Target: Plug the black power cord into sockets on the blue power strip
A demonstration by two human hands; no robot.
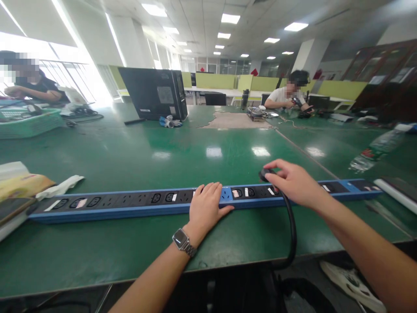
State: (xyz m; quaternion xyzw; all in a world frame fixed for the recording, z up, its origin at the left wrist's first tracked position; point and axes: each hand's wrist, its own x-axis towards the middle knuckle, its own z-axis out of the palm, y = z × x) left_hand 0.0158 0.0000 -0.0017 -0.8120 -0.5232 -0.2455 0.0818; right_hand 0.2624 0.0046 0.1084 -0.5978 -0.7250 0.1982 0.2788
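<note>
A long blue and black power strip (130, 210) with many sockets lies across the green table. My left hand (206, 208), with a watch on its wrist, rests over the strip's middle, fingers together on top and thumb along the near edge. Above the strip's right part, my right hand (291, 178) pinches a black plug (264, 174) between thumb and fingers. From the plug a thick black cable (292, 230) loops down over the table's front edge. The plug appears raised above the sockets.
A black computer case (153, 93) and gloves (170, 122) stand at the back. A green basket (32, 124) is at far left, yellow packaging (24, 186) at left, a plastic bottle (378, 150) at right. Two people (35, 84) (288, 93) sit across the table.
</note>
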